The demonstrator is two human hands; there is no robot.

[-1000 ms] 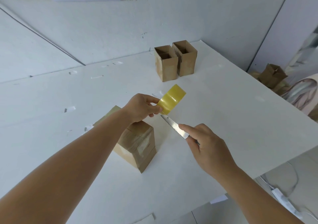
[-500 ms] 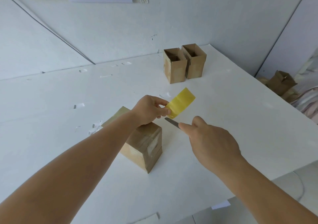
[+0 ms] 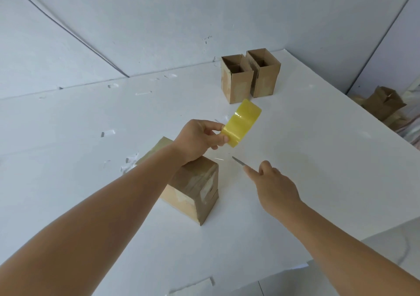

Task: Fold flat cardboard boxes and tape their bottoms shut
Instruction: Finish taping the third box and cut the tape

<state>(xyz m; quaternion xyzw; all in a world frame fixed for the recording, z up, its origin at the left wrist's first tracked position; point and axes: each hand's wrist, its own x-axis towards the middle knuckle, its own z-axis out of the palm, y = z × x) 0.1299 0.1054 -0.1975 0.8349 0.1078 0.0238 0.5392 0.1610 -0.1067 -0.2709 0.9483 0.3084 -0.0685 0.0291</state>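
The left hand [image 3: 200,140] pinches the tape roll [image 3: 242,125] just above the box [image 3: 195,188] on the counter [image 3: 318,159], likely keeping the strip taut. The right hand [image 3: 276,187], beside the box, clamps a blade [image 3: 238,161], likely for cutting.

Your left hand [image 3: 200,140] is raised, fingers and thumb pinching the tape roll [image 3: 242,122] — your right hand [image 3: 276,187] sits lower, curled round a blade [image 3: 238,162], forefinger extended along it.

Glossy yellow plastic tape roll [image 3: 241,122], matt brown cardboard box [image 3: 195,188], metal blade [image 3: 238,161].
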